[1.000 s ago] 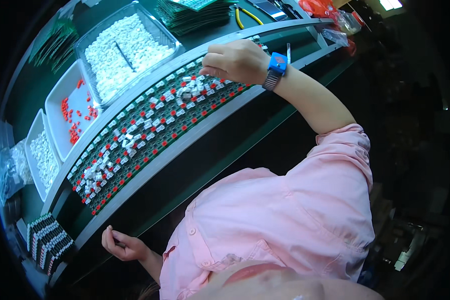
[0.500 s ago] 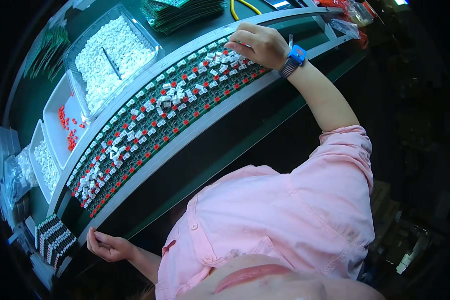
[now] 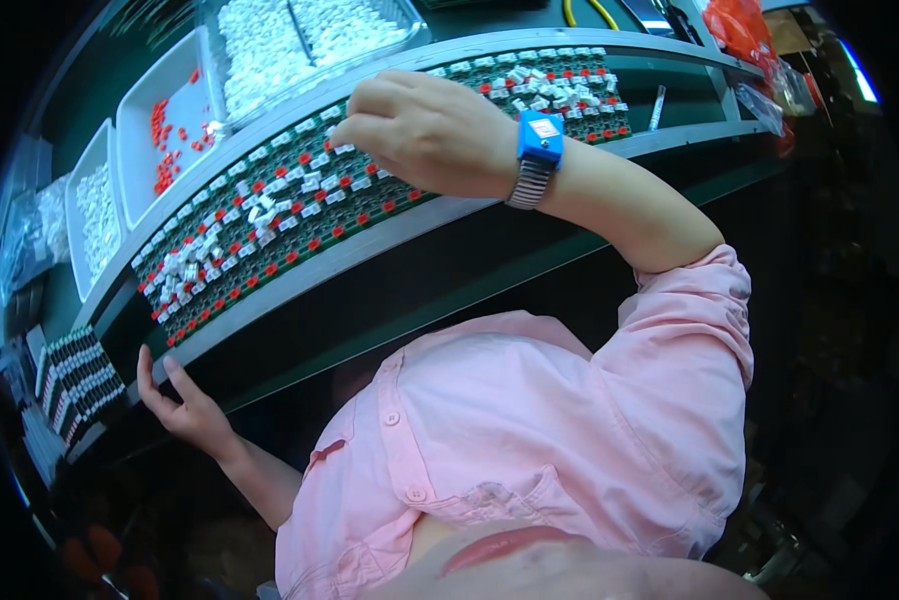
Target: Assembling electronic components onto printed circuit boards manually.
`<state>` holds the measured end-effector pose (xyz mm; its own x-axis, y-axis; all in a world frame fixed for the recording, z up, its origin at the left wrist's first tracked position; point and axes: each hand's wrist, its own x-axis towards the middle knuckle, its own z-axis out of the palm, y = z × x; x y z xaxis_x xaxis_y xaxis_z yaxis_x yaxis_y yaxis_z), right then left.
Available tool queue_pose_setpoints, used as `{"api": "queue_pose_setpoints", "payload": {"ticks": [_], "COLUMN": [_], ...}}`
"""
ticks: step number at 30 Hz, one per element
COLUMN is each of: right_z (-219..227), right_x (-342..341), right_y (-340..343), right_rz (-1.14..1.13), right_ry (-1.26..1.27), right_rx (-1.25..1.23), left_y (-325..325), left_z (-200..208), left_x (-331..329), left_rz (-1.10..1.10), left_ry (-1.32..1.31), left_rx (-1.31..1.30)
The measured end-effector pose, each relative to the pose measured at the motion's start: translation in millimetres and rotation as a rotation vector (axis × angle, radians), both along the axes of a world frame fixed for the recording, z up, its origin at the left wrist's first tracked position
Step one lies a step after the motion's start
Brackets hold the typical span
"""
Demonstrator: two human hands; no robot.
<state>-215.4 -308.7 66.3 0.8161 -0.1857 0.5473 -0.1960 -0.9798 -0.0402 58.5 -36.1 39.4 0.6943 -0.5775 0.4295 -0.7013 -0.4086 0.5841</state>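
Note:
A long row of green circuit boards [image 3: 352, 205] with white and red plastic connectors lies between two metal rails. Loose white connectors [image 3: 262, 214] sit in heaps on top of the boards. Over the middle of the row is my right hand [image 3: 420, 135], its fingers curled together and a blue-buckled band on the wrist. White pieces show right beside its fingertips; whether one is pinched there I cannot tell. Just outside the near rail, at the row's left end, my left hand [image 3: 195, 412] has its thumb and fingers apart and holds nothing.
Behind the far rail stand a clear tub of white connectors [image 3: 260, 50], a white tray [image 3: 135, 130] with red pieces, and a narrower tray of white pieces [image 3: 95, 215]. Stacked boards [image 3: 78, 385] stand at left. Plastic bags [image 3: 740, 40] lie at the far right.
My right hand has moved left along the boards, from the right end to the middle. My left hand has spread its fingers. The whole view has shifted.

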Motion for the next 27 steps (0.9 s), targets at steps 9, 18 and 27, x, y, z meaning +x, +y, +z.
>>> {"api": "queue_pose_setpoints", "payload": {"ticks": [9, 18, 27], "right_z": [-3.4, 8.4, 51.9], "right_x": [9.2, -15.8, -25.3], "right_y": [11.7, 9.9, 31.5], "right_rz": [0.088, -0.025, -0.079], "right_ry": [-0.036, -0.088, -0.096], "right_rx": [0.068, 0.118, 0.222], "left_y": [3.2, 0.0, -9.5], "left_z": [4.3, 13.2, 11.5], "left_x": [1.4, 7.9, 0.2], "left_rz": [-0.152, -0.177, -0.371], "left_ry": [0.179, 0.309, 0.417], "left_rx": [0.047, 0.035, 0.04]}}
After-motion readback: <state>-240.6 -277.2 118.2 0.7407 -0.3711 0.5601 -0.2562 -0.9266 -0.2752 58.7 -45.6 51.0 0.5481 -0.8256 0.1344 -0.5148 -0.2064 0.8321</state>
